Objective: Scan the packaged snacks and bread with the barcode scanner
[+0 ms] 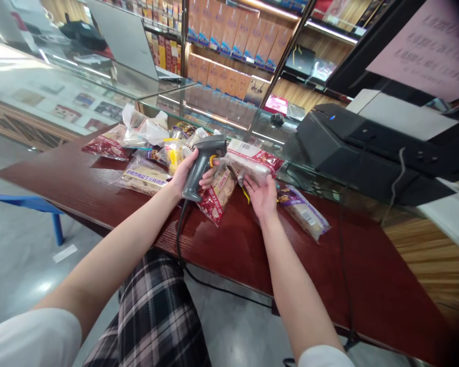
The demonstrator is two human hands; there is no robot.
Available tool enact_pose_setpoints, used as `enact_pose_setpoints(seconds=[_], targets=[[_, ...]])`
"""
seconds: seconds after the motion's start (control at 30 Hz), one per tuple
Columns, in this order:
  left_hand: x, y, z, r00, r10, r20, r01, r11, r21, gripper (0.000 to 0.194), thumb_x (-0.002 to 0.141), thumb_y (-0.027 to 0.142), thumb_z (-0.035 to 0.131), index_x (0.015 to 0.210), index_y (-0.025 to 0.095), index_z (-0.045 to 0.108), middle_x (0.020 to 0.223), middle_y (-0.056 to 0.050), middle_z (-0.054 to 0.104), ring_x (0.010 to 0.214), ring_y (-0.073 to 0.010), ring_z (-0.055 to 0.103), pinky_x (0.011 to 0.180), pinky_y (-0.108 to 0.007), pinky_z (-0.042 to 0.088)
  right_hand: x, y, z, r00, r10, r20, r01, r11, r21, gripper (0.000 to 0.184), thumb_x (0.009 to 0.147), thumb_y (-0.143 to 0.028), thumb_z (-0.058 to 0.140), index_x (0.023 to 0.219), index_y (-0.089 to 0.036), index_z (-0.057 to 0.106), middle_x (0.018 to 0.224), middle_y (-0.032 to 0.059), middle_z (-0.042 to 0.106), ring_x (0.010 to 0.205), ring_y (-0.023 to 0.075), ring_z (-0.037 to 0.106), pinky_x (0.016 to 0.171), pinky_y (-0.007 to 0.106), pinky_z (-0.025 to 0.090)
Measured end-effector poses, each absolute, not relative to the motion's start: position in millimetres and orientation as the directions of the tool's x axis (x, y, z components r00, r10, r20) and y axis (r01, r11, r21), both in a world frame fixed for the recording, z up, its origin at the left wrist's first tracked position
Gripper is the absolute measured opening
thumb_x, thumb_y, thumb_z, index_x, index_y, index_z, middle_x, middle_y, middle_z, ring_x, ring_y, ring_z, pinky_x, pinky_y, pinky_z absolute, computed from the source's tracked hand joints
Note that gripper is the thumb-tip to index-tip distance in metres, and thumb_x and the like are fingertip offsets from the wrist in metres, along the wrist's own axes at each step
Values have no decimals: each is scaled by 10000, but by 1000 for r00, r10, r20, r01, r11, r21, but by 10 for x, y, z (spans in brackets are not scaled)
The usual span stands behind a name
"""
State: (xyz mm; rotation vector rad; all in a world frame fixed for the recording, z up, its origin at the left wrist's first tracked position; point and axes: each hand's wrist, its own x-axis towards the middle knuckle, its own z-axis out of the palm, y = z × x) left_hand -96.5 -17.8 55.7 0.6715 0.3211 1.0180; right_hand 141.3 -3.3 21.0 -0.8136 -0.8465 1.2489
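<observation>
My left hand [183, 172] is wrapped round the grip of a dark grey barcode scanner [197, 171] with a yellow trigger. Its head points right, toward a red and white snack packet [252, 154] with a barcode on top. From below, my right hand [263, 198] supports that packet, thumb and fingers against its underside. Between my hands a red-cornered snack packet [220, 191] lies on the table. To the right of my right hand is a purple-edged packet [305, 211], its barcode facing up. A long clear packet with purple lettering [143, 177] rests left of the scanner.
Several more snack packets [145, 130] are heaped at the back left of the dark red table [248, 250]. Behind runs a glass counter [210, 104] with a laptop [124, 38]. A black printer [352, 145] stands at right. The scanner's cable [179, 229] drops over the front edge.
</observation>
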Motion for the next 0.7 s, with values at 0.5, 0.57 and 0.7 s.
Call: enact_pose_setpoints(seconds=[0.5, 0.57, 0.7], targets=[[-922, -193, 571, 507, 858, 87, -634, 302, 711, 622, 963, 602, 225, 906, 124, 619, 532, -10, 499, 382, -115, 445, 425, -259, 464, 1297, -43, 88, 81, 978, 191, -311, 206, -928, 391, 603, -202, 725, 972, -247, 602, 937, -46, 702, 902, 151, 658, 897, 344, 554], [-911, -192, 554, 491, 867, 87, -629, 284, 723, 602, 956, 615, 271, 894, 126, 617, 536, -9, 503, 389, -115, 455, 434, -256, 469, 1297, -41, 100, 54, 979, 197, -365, 203, -909, 408, 620, -213, 731, 1008, -253, 609, 967, -42, 713, 924, 166, 666, 911, 375, 557], [-860, -197, 520, 441, 895, 70, -619, 247, 745, 545, 938, 612, 374, 887, 125, 613, 553, -7, 513, 424, -116, 485, 462, -248, 482, 1309, -36, 96, 33, 976, 215, -393, 210, -895, 398, 638, -205, 726, 1018, -259, 620, 976, -43, 721, 946, 185, 669, 914, 409, 562]])
